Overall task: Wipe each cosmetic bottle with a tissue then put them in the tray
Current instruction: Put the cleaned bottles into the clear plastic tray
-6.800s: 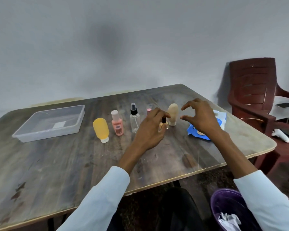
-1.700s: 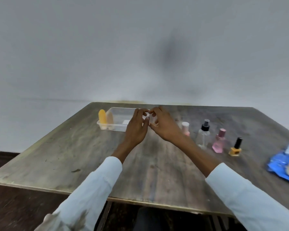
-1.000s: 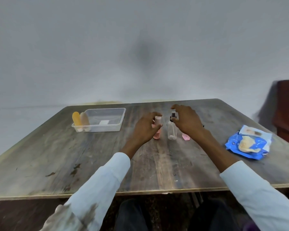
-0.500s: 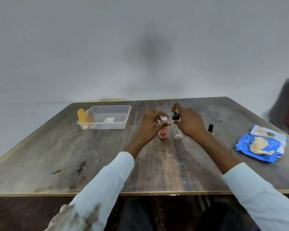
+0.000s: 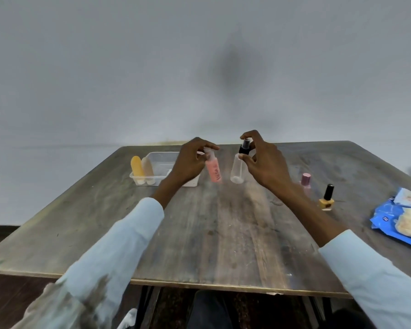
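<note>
My left hand grips a small pink bottle by its cap and holds it tilted above the table. My right hand pinches the black spray top of a clear bottle, also lifted off the wood. Behind my left hand sits the clear plastic tray, with a yellow tube and a beige tube standing at its left end. A pink perfume bottle and a yellow nail polish with a black cap stand on the table to the right.
A blue wet-wipe pack with a tissue on it lies at the right edge of the wooden table. A grey wall rises behind the far edge. A bit of white tissue shows under the near table edge.
Both hands have lifted their bottles off the table and moved them up and slightly left, towards the tray. The view has shifted a little to the right.
</note>
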